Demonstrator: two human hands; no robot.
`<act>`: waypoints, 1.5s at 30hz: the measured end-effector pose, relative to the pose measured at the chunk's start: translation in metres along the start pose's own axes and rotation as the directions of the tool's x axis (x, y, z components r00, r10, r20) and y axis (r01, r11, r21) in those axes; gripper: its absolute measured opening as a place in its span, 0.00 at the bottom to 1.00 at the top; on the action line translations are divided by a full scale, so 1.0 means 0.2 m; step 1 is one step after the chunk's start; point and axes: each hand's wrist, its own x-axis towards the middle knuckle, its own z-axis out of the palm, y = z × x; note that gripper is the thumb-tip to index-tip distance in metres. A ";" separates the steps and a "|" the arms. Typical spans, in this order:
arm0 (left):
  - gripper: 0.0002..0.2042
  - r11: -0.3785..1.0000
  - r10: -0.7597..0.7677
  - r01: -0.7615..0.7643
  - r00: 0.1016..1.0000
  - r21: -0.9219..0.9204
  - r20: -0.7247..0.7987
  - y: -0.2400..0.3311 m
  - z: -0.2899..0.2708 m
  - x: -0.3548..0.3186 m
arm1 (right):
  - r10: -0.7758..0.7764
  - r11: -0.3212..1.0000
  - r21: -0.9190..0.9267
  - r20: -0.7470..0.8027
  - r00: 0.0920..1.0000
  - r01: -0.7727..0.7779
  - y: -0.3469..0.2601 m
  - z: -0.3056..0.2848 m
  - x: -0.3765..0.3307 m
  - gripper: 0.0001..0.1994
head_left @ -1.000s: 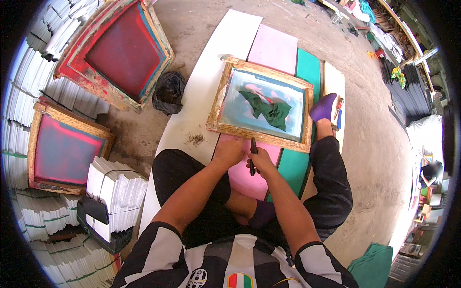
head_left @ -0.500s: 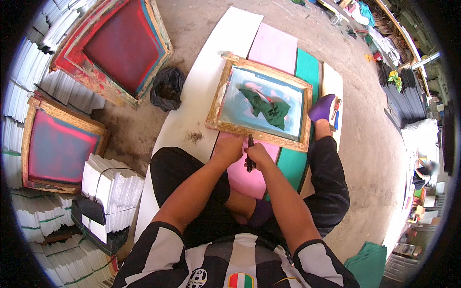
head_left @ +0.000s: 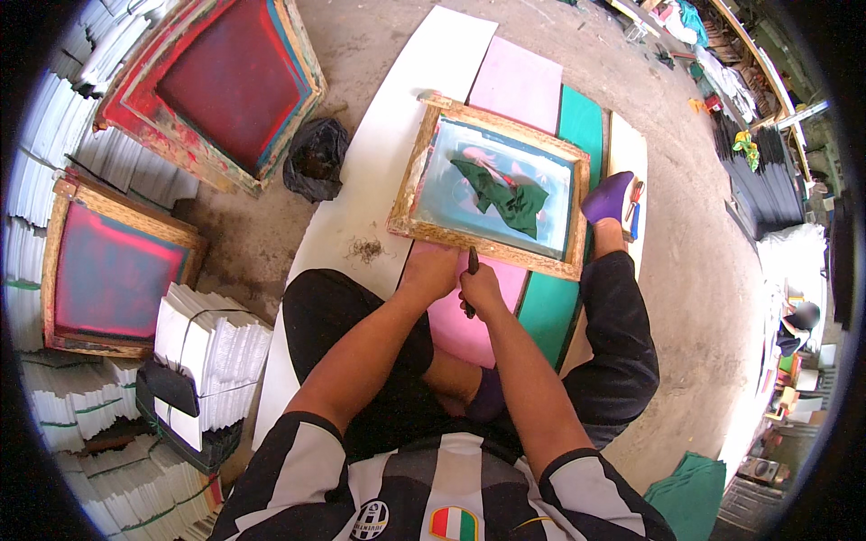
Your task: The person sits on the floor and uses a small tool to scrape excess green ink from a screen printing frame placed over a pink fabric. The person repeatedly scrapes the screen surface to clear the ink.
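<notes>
Gripping a dark slim tool [head_left: 473,261] at the near edge of a wooden frame [head_left: 532,259]

Holds the tool in the right hand [head_left: 482,287] with fingers wrapped round it, and points its upper end at the frame's near bar; cannot tell whether touching the wood. Sets the left hand [head_left: 431,272] just beside, with fingers bent in at the same bar; cannot tell whether pinching it or only resting there. Leaves a narrow gap between the two hands, over a pink sheet [head_left: 465,329].

Has the frame lying slightly skewed ahead of the hands, across a white board [head_left: 397,117], the pink sheet and a teal sheet [head_left: 550,311]. Shows a green cloth [head_left: 510,200] within the four bars, closest to the near bar at its lower right corner.

Runs tight at the right bar, just beside a purple-socked foot [head_left: 609,197], with red and blue handles [head_left: 635,221] right beyond. Widens past these onto concrete floor [head_left: 695,279], reaching far over toward dark stacked sheets [head_left: 767,185].

Narrows on the left past the white board's edge: meets a black bag [head_left: 316,160] near that edge, then a red-stained screen [head_left: 230,90] and a pink-edged screen [head_left: 113,279] farther out, and a bound stack of white sheets [head_left: 216,361] near the bent left knee [head_left: 329,311].
</notes>
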 end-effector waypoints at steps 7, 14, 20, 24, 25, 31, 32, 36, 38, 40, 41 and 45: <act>0.10 0.995 0.013 -0.023 0.995 -0.098 -0.100 0.06 -0.11 -0.03 | -0.106 0.963 0.259 0.119 0.987 0.073 0.13 -0.03 -0.02 0.07; 0.08 0.987 0.141 -0.129 0.983 0.100 -0.117 0.02 -0.09 -0.04 | -0.172 0.972 0.200 0.240 0.956 0.124 0.17 -0.02 -0.07 0.12; 0.07 0.988 -0.018 0.026 0.999 0.151 -0.051 -0.03 -0.13 -0.05 | -0.059 0.958 0.284 0.302 0.951 -0.030 0.10 -0.08 -0.14 0.18; 0.08 0.944 -0.264 0.242 0.962 0.224 0.074 -0.06 -0.30 -0.08 | -0.123 0.971 0.224 0.167 0.978 0.084 0.21 -0.09 0.03 0.15; 0.08 0.929 -0.315 0.292 0.946 0.227 0.071 -0.09 -0.31 -0.09 | -0.141 0.979 0.168 0.148 0.979 0.116 0.24 -0.10 0.08 0.16; 0.08 0.876 -0.423 0.405 0.906 0.262 0.016 -0.27 -0.42 -0.14 | -0.033 0.997 0.069 0.099 0.995 0.026 0.20 -0.11 0.14 0.15; 0.08 0.869 -0.444 0.425 0.896 0.252 0.018 -0.29 -0.41 -0.14 | -0.029 0.998 0.054 0.100 0.995 0.024 0.20 -0.12 0.15 0.17; 0.12 0.861 -0.479 0.460 0.877 0.218 0.036 -0.30 -0.38 -0.14 | -0.041 0.996 0.078 0.109 0.993 0.032 0.23 -0.10 0.20 0.15; 0.16 0.870 -0.468 0.449 0.882 0.204 0.054 -0.26 -0.36 -0.13 | -0.067 0.996 0.070 0.115 0.991 0.059 0.21 -0.11 0.21 0.14; 0.19 0.883 -0.450 0.431 0.890 0.189 0.076 -0.21 -0.33 -0.12 | -0.030 0.998 0.052 0.123 0.992 0.023 0.17 -0.11 0.21 0.12; 0.18 0.899 -0.422 0.401 0.901 0.177 0.102 -0.16 -0.32 -0.12 | -0.010 0.999 0.041 0.113 0.993 0.005 0.16 -0.12 0.20 0.12; 0.17 0.950 -0.306 0.292 0.940 0.110 0.154 -0.01 -0.26 -0.13 | 0.024 0.999 -0.026 0.040 0.999 -0.023 0.11 -0.10 0.15 0.11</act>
